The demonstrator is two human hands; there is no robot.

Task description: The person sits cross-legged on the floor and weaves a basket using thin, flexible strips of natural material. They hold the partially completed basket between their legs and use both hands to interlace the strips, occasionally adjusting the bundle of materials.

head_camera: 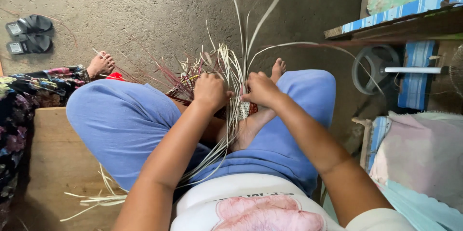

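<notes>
Nearest, loose pale strips (99, 199) trail over the wooden bench (58, 163) beside the seated person's blue-clad knees. Between the knees, the left hand (210, 91) is closed around a bunch of strips and the right hand (260, 88) pinches others, both steadying the small woven piece (242, 109) in the lap, probably to keep the weave tight. Farther off, long unwoven strands (241, 38) fan out over the concrete floor (144, 9), with black sandals (29, 33) at far left.
</notes>
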